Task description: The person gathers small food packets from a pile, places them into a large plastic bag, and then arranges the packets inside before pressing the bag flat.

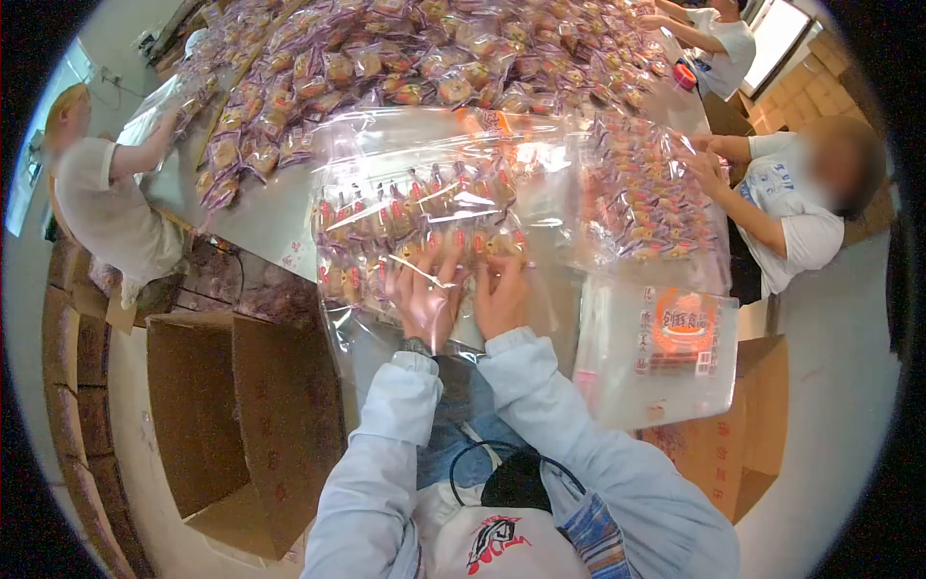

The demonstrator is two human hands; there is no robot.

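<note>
A large clear plastic bag [540, 207] lies on the table in front of me, with rows of small wrapped pastries [386, 217] standing side by side in it. Both of my hands reach in through its near end, under the shiny film. My left hand [431, 294] lies over the nearer row with its fingers stretched out and apart. Beside it, my right hand [502, 294] has bent fingers closed around a wrapped pastry at the right end of that row. Glare and film partly hide the fingertips.
A big pile of wrapped pastries [453, 53] covers the table's far side. Printed flat bags [666, 347] hang over the near edge at right. Cardboard boxes [289, 405] stand open below. One person [772, 212] handles another filled bag [641, 193]; another person [116, 203] works at left.
</note>
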